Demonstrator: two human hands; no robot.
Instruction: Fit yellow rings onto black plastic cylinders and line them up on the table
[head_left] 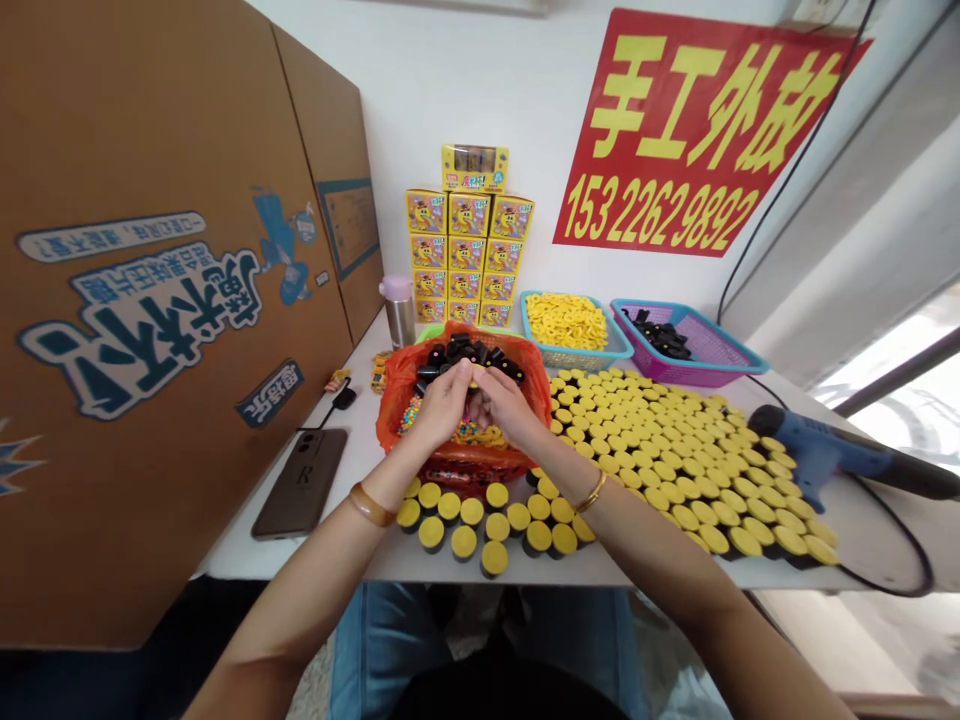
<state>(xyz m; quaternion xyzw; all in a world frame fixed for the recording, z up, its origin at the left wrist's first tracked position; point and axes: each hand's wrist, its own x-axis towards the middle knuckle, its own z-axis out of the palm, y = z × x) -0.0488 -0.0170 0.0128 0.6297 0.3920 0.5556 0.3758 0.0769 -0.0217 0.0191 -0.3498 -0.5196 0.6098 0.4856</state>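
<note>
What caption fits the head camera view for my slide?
Left hand and right hand meet over an orange bag of black pieces, beside yellow-topped pieces.

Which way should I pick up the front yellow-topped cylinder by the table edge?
Pinch the front cylinder around its black side, coming in from the table edge. It stands upright, yellow top up, with neighbours behind and to both sides, so the near side looks the most open. Its round body should suit a two-finger grip.
</note>
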